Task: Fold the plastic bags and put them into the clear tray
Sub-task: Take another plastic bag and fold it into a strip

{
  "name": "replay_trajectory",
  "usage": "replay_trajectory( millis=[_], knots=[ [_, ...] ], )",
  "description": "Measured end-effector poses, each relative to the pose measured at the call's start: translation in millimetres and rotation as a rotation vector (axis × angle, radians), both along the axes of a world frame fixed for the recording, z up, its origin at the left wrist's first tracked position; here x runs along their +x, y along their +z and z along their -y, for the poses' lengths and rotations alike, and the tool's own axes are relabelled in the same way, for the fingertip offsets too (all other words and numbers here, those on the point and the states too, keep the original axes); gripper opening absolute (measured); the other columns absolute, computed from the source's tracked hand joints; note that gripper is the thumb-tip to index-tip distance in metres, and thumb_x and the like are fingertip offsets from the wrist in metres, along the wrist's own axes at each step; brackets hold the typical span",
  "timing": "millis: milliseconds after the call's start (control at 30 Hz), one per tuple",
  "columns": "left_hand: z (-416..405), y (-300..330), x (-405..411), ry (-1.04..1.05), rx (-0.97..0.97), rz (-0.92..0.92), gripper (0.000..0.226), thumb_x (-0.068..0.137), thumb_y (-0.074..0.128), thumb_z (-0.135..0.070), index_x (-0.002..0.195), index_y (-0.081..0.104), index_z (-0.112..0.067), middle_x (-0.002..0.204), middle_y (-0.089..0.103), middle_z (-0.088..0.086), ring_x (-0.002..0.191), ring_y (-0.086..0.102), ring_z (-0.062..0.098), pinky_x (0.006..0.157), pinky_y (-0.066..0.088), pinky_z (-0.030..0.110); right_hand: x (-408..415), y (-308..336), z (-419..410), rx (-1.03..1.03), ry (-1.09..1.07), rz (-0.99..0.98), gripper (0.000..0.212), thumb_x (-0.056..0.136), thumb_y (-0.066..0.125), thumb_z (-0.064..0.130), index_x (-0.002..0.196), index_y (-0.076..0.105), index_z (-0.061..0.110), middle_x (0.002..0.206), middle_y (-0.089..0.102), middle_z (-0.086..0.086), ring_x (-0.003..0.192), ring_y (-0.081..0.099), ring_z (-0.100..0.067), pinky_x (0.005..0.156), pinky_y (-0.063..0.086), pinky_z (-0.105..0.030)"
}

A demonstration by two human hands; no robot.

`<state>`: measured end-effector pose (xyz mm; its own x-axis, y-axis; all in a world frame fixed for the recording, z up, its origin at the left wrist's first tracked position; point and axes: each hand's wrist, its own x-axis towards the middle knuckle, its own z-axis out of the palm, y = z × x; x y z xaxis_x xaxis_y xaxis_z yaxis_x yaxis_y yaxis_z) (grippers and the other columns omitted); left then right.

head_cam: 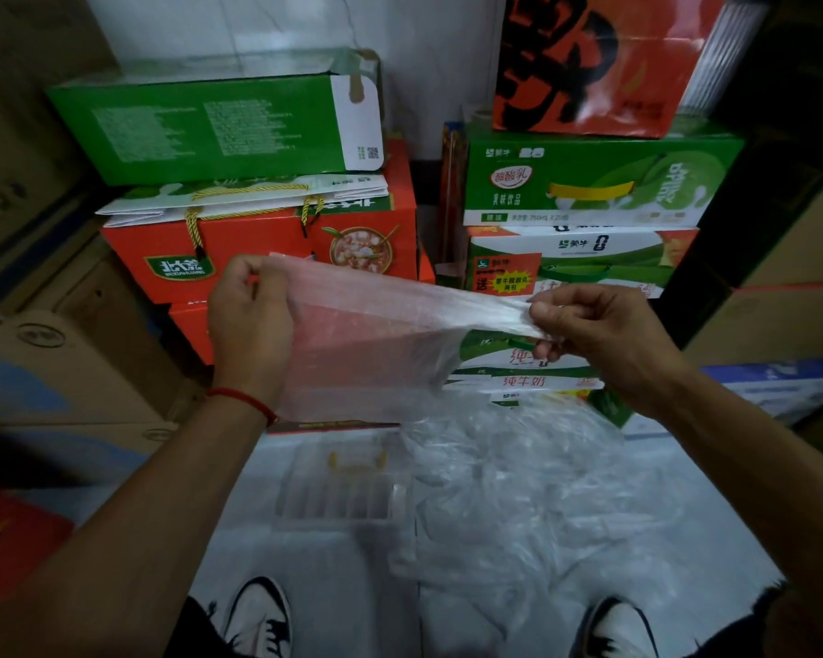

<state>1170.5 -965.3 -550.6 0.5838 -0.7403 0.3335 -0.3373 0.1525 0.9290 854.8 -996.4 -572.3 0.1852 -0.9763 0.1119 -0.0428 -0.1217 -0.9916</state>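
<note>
- Two hands fill the middle of the head view, holding one plastic bag (362, 344) stretched in the air in front of stacked cartons.
- At centre left, the left hand (250, 320) has its fingers curled over the bag's upper corner, pinching the film; a red string bracelet (243, 401) sits on that wrist.
- At centre right, the right hand (599, 334) pinches the opposite end, where the film is gathered into a narrow strip between thumb and fingertips.
- Between the two grips the bag hangs as a flat, slightly pink-tinted sheet, its lower edge loose.
- Lower in the frame, the clear tray (343, 486) rests on the pale floor (238, 553), just left of a loose pile of bags (519, 496).
- Whether anything folded already lies in the tray I cannot tell; it is transparent and blurred, with only a small yellowish shape showing near its far edge.
- Judging by this, the task looks to be at an early or middle stage: the held bag is only being straightened, no crease is visible, and the heap appears unfolded.
- Orange cartons (267, 249) and green cartons (590, 182) stand behind, and two shoes (257, 615) show at the bottom edge.
</note>
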Motion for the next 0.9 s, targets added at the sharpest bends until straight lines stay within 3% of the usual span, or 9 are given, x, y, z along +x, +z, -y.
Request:
replay_trajectory(
  millis=[267, 367, 433, 500, 600, 667, 733, 800, 900],
  knots=[
    [-4.2, 3.6, -3.2, -0.032, -0.115, 0.046, 0.02, 0.108, 0.046, -0.023, 0.095, 0.053, -0.009, 0.056, 0.048, -0.002, 0.043, 0.045, 0.003, 0.045, 0.037, 0.019, -2.7, 0.6, 2.5, -0.001, -0.015, -0.033, 0.025, 0.079, 0.075, 0.023, 0.087, 0.073, 0.0, 0.072, 0.069, -0.017, 0.059, 0.061, -0.023, 0.058, 0.054, -0.03],
    [-4.9, 1.9, -1.9, -0.101, -0.192, 0.118, 0.024, 0.109, 0.046, -0.033, 0.096, 0.053, -0.014, 0.061, 0.05, 0.019, 0.049, 0.046, 0.032, 0.044, 0.039, 0.042, -6.3, -2.3, 4.2, -0.02, -0.058, -0.167, 0.025, 0.088, 0.073, 0.027, 0.09, 0.073, 0.002, 0.078, 0.073, -0.015, 0.068, 0.067, -0.021, 0.067, 0.054, -0.032],
    [-7.3, 1.7, -5.9, -0.187, -0.204, 0.196, 0.022, 0.109, 0.045, -0.032, 0.098, 0.054, -0.015, 0.065, 0.051, 0.028, 0.051, 0.046, 0.04, 0.044, 0.038, 0.048, -6.3, -1.3, 5.6, -0.11, -0.176, -0.399, 0.025, 0.098, 0.067, 0.035, 0.099, 0.075, 0.011, 0.09, 0.076, -0.001, 0.083, 0.07, -0.007, 0.078, 0.055, -0.03],
    [-11.8, 1.8, -16.5, -0.32, -0.195, 0.238, 0.02, 0.109, 0.046, -0.029, 0.099, 0.054, -0.014, 0.059, 0.047, 0.022, 0.046, 0.042, 0.036, 0.041, 0.033, 0.044, 3.8, 6.5, 1.6, -0.234, -0.202, -0.539, 0.033, 0.101, 0.06, 0.047, 0.114, 0.072, 0.019, 0.108, 0.072, 0.011, 0.101, 0.064, 0.003, 0.087, 0.052, -0.026],
    [-17.6, -4.7, -34.7, -0.514, -0.14, 0.281, 0.02, 0.108, 0.049, -0.027, 0.099, 0.057, -0.012, 0.053, 0.045, -0.006, 0.043, 0.039, 0.01, 0.045, 0.028, 0.025, 40.9, 15.4, -15.1, -0.259, 0.053, -0.504, 0.051, 0.097, 0.058, 0.061, 0.131, 0.064, 0.024, 0.121, 0.068, 0.014, 0.111, 0.062, 0.005, 0.092, 0.051, -0.023],
    [-21.1, -7.8, -43.4, -0.603, -0.111, 0.317, 0.018, 0.107, 0.051, -0.025, 0.099, 0.059, -0.011, 0.055, 0.053, -0.009, 0.044, 0.044, 0.003, 0.047, 0.032, 0.021, 64.5, 11.0, -22.6, -0.267, 0.198, -0.488, 0.049, 0.094, 0.061, 0.061, 0.122, 0.068, 0.022, 0.109, 0.074, 0.009, 0.099, 0.069, -0.002, 0.083, 0.056, -0.025],
    [-22.1, -7.6, -43.8, -0.659, -0.095, 0.321, 0.016, 0.106, 0.053, -0.025, 0.098, 0.06, -0.013, 0.055, 0.054, -0.005, 0.042, 0.042, 0.009, 0.046, 0.03, 0.023, 78.7, 6.8, -24.6, -0.293, 0.256, -0.46, 0.042, 0.097, 0.065, 0.052, 0.092, 0.068, 0.011, 0.074, 0.07, -0.004, 0.065, 0.067, -0.016, 0.06, 0.052, -0.037],
    [-18.7, -6.4, -35.0, -0.665, -0.053, 0.262, 0.016, 0.103, 0.059, -0.028, 0.097, 0.062, -0.014, 0.047, 0.043, 0.0, 0.038, 0.032, 0.015, 0.042, 0.023, 0.026, 82.0, 6.9, -23.6, -0.275, 0.244, -0.402, 0.049, 0.098, 0.069, 0.041, 0.072, 0.059, 0.001, 0.05, 0.052, -0.004, 0.043, 0.048, -0.015, 0.044, 0.036, -0.028],
    [-12.9, -1.9, -16.8, -0.608, 0.018, 0.159, 0.023, 0.095, 0.068, -0.033, 0.091, 0.066, -0.011, 0.04, 0.04, 0.002, 0.033, 0.031, 0.013, 0.041, 0.024, 0.02, 78.5, 11.3, -23.9, -0.275, 0.199, -0.347, 0.049, 0.096, 0.071, 0.035, 0.067, 0.057, -0.002, 0.044, 0.047, 0.002, 0.036, 0.044, -0.012, 0.039, 0.033, -0.021]
  ],
)
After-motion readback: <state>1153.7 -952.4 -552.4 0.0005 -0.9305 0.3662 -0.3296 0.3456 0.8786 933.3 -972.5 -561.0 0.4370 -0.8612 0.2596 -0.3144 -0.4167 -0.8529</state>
